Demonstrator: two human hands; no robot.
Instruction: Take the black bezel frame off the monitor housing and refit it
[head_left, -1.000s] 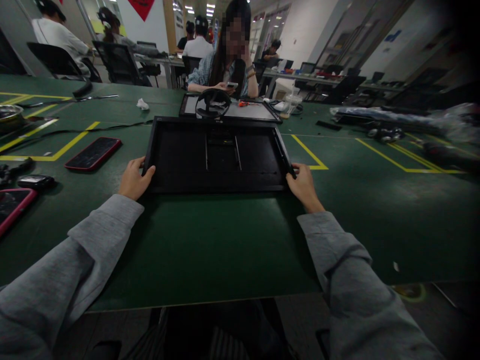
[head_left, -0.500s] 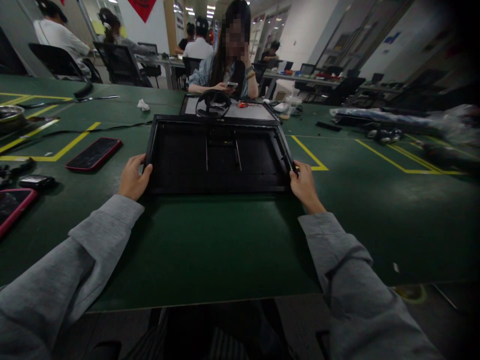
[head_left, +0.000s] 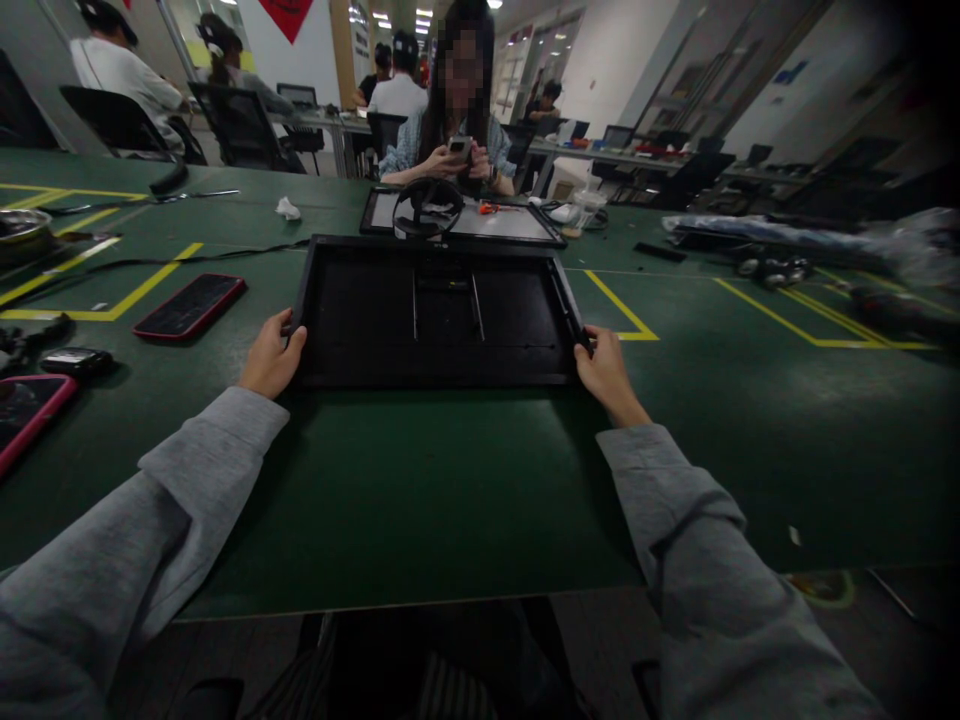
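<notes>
A hollow black monitor casing (head_left: 360, 310) lies in front of me, its inside facing up toward me, with two thin metal strips near its middle. My left hand (head_left: 273, 356) grips its left edge, thumb on the near side. On the opposite edge, my right hand (head_left: 602, 368) holds the frame the same way. Behind the casing's far edge rises a round black ring-shaped part (head_left: 427, 208); whether it is joined to the casing I cannot tell. Beyond it rests a flat grey panel with a black border (head_left: 510, 226).
The green table (head_left: 450, 500) carries yellow tape lines. Left are a red-edged phone (head_left: 190, 306), a pink-edged phone (head_left: 30, 410) and a crumpled tissue (head_left: 287, 209). A plastic cup (head_left: 588, 208) and plastic-wrapped items (head_left: 772, 236) stand right. A person (head_left: 457, 130) sits opposite.
The casing's far edge has dropped slightly, and my right hand has shifted a little inward with it. The person opposite has lowered a raised hand to the phone.
</notes>
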